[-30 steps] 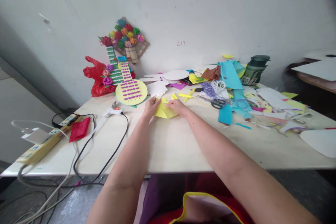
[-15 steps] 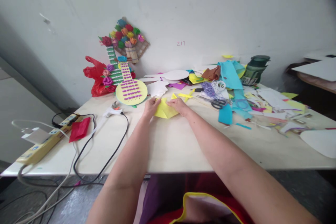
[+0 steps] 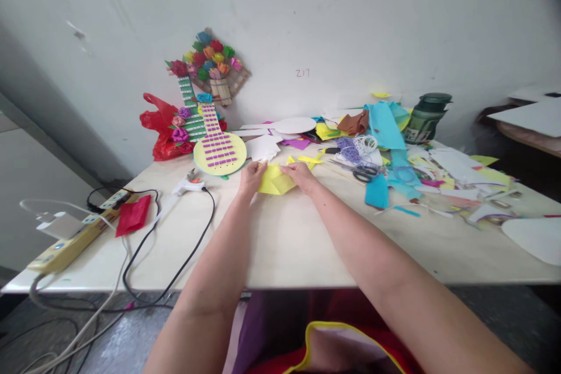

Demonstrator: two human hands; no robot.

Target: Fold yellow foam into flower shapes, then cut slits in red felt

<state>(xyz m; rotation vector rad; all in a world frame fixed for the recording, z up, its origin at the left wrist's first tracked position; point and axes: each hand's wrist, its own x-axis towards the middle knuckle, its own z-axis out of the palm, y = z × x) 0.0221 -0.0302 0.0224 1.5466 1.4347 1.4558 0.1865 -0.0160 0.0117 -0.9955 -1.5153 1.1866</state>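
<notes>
at the far middle of the pale table, both hands meet on a yellow paper piece that lies on the tabletop. the left hand pinches the paper's left edge between thumb and fingers, and the right hand pinches its upper right edge the same way, so each hand is closed on the paper with a narrow grip. both forearms stretch out from the near edge of the table.

just beyond the paper lie small yellow scraps and a white paper sheet. to the left of that stands a yellow paper guitar with purple strips, leaning toward the wall, with paper roses along its green neck. a red plastic bag sits behind it, and a bunch of coloured paper flowers on a stick frame hangs on the wall above.

near the left hand a glue gun rests on the table, its black cord curling toward the near edge. farther left are a folded red paper and a yellow power strip at the table's edge.

to the right of the hands lies a spread of clutter: scissors with black handles, a tangle of purple and white string, teal paper strips, brown paper, and many white and yellow offcuts. a dark green jar stands near the wall behind them.
</notes>
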